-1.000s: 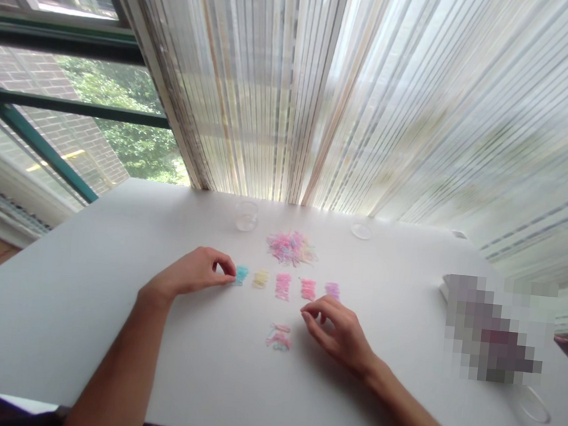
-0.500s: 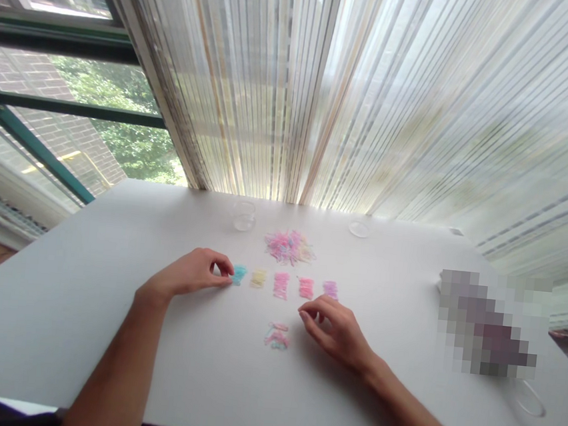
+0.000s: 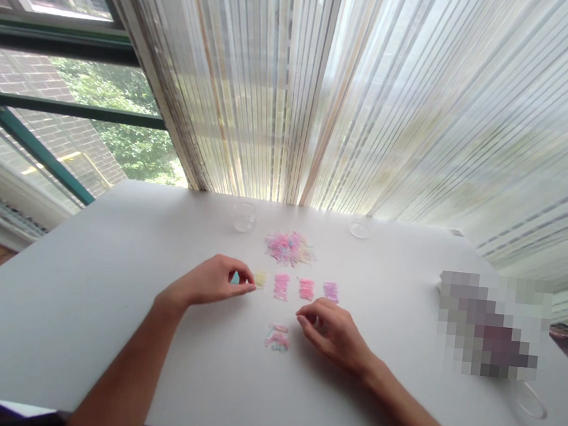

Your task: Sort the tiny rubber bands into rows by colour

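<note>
My left hand (image 3: 216, 280) reaches over a blue group, of which a little shows between thumb and finger. Its closed thumb and fingertips touch or nearly touch the yellow group (image 3: 260, 279) of small thin pieces; whether they pinch one is too small to tell. Similar pieces lie in a row as a pink group (image 3: 281, 286), a coral-pink group (image 3: 305, 289) and a purple group (image 3: 330, 292). My right hand (image 3: 330, 331) rests just below the row, thumb and fingertips together, their contents hidden. Left of it lies a small mixed group (image 3: 278, 338).
A mixed multicoloured heap (image 3: 289, 248) lies behind the row on the white table (image 3: 103, 316). Farther back stand a clear cup (image 3: 244, 217) and a clear round lid (image 3: 359, 229). A blurred-out object (image 3: 484, 326) lies at right. A striped curtain (image 3: 295, 93) hangs behind the table.
My left hand has moved right, from the blue group to the yellow one, and now covers most of the blue. My right hand has stayed nearly still.
</note>
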`<state>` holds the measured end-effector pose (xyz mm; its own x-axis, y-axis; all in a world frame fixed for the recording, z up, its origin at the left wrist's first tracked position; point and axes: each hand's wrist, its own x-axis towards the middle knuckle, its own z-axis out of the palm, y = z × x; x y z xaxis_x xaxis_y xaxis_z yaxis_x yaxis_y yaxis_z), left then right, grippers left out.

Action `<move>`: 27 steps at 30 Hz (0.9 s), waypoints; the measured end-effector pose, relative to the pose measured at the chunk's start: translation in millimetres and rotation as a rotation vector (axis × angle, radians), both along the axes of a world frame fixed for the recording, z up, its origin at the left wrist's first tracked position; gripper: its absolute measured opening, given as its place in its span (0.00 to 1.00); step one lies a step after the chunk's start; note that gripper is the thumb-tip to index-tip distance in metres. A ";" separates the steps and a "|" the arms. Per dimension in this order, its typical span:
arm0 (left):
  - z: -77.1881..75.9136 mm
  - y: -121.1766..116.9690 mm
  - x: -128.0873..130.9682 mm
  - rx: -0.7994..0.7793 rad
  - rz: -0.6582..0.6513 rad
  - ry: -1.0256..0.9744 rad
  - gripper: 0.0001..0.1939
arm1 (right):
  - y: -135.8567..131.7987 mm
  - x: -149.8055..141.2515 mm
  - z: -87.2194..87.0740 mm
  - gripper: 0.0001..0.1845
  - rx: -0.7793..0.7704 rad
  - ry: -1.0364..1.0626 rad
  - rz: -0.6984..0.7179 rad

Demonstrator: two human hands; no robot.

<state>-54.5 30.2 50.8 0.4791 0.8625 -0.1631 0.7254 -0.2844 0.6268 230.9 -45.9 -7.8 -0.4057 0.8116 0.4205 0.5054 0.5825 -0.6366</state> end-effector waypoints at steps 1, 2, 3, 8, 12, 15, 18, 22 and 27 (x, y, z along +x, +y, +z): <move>-1.3 -3.7 7.8 -0.012 -0.060 -0.010 0.14 | -0.5 -0.4 0.4 0.06 -0.015 -0.008 0.012; -2.7 -7.5 15.5 -0.021 -0.126 -0.007 0.12 | -1.0 -0.8 0.8 0.06 -0.030 -0.018 0.024; -4.3 -11.1 22.6 -0.028 -0.177 0.008 0.11 | -1.5 -1.1 1.1 0.06 -0.042 -0.027 0.036; -11.7 -21.5 41.4 -0.017 -0.306 0.036 0.07 | -3.0 -1.8 0.3 0.08 -0.030 -0.056 0.086; -14.2 -21.9 42.9 -0.034 -0.317 0.037 0.07 | -3.4 -3.4 -2.6 0.10 -0.011 -0.082 0.098; -15.8 -22.6 44.5 -0.049 -0.329 0.033 0.07 | -3.8 -5.7 -3.7 0.11 -0.004 -0.111 0.101; -17.6 -24.1 47.4 -0.048 -0.338 0.037 0.07 | -4.1 -7.4 -3.7 0.10 -0.005 -0.135 0.110; -18.5 -25.1 49.4 -0.049 -0.340 0.044 0.06 | -4.1 -7.9 -3.3 0.09 -0.015 -0.135 0.114; -16.5 -24.7 48.4 -0.042 -0.347 0.042 0.06 | -3.8 -8.1 -3.3 0.07 -0.024 -0.127 0.107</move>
<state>-6.1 5.5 34.3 0.7346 0.6416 -0.2206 0.6155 -0.4934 0.6146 222.8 -49.7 -11.1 -0.5391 0.7702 0.3408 0.5189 0.6224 -0.5860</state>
